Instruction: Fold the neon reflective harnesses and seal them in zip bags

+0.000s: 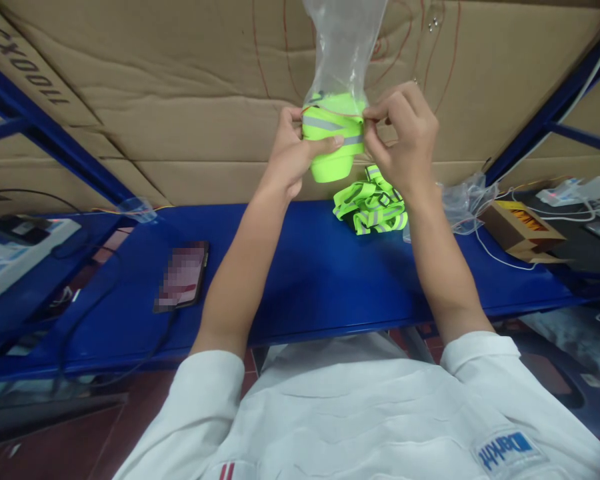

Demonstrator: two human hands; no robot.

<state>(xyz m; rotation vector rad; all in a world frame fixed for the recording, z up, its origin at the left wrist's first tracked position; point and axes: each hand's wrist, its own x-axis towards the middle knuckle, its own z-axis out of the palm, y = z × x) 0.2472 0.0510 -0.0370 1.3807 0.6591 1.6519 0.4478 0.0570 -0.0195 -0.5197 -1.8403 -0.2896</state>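
A folded neon-yellow reflective strap (330,163) with grey stripes is held up in front of the cardboard, well above the table. My left hand (295,143) is wrapped round its left side, the thumb lying across the front. On the right, my right hand (405,130) pinches the strap's edge between thumb and fingertips. A clear plastic bag (347,40) extends upward from the strap and seems to cover its top part; how far down it reaches is hard to make out. Below my right hand, a loose heap of similar neon straps (373,207) with black buckles lies on the table.
The blue table (320,273) has a cardboard wall (205,133) behind it. A phone (183,277) lies on the left. To the right are crumpled clear plastic (465,200), an open small cardboard box (520,230) and white cables. Blue metal posts (60,140) slant up at both sides.
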